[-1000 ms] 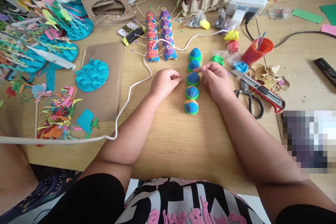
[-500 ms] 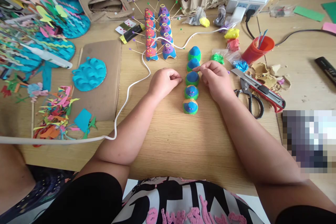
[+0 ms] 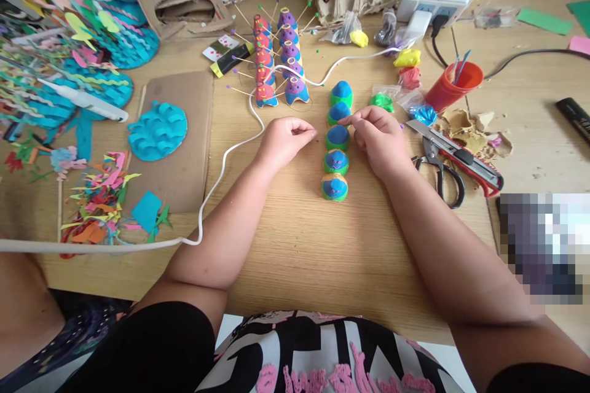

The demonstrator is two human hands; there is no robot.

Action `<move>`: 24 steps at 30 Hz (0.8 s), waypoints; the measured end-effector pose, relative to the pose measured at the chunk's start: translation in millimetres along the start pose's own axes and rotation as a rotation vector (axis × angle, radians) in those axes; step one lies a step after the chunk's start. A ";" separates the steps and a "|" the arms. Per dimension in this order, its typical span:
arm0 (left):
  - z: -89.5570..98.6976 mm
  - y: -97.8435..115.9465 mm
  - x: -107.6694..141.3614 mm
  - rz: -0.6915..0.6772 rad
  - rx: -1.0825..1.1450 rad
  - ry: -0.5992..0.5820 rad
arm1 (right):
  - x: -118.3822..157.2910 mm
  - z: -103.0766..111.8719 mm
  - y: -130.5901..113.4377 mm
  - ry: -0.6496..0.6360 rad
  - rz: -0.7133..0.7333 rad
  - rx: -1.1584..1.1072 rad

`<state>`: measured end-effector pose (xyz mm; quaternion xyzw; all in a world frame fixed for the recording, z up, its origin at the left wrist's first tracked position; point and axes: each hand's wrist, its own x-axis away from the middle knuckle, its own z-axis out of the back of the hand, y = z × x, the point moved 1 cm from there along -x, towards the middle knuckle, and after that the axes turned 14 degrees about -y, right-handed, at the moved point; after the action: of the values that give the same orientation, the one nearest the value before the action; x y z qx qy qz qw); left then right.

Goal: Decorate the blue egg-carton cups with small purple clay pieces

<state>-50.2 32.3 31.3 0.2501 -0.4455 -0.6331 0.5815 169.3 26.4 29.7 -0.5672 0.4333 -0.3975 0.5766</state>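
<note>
A column of several blue-and-green clay-covered domes [image 3: 338, 137] stands on the table between my hands; the two nearest me carry small faces and an orange edge. My left hand [image 3: 286, 142] is just left of the column, thumb and fingers pinched together. A tiny dark speck [image 3: 317, 140] shows by its fingertips; whether it is held I cannot tell. At the column's right side is my right hand [image 3: 378, 141], also closed in a pinch. Its fingertips reach over the gap between the second and third domes from the back. Anything in that pinch is too small to name.
Behind stand finished red and purple clay rows [image 3: 294, 64] with pins, crossed by a white cable [image 3: 225, 159]. To the right lie a box cutter [image 3: 461, 156], scissors [image 3: 440, 178] and an orange cup [image 3: 454, 86]. Cardboard [image 3: 184, 178] and paper scraps [image 3: 99, 209] lie left.
The fingers of my left hand have straightened a little and shifted slightly, uncovering a dark speck by their tips. My right hand and the domes stay in place.
</note>
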 end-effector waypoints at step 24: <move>-1.5 -4.1 -1.9 -0.051 -0.196 -0.046 | -0.3 -0.3 -0.3 0.003 0.008 0.007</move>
<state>-50.6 33.5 26.7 0.1886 -0.3880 -0.6938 0.5767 168.9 26.5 30.1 -0.5628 0.4352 -0.3975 0.5796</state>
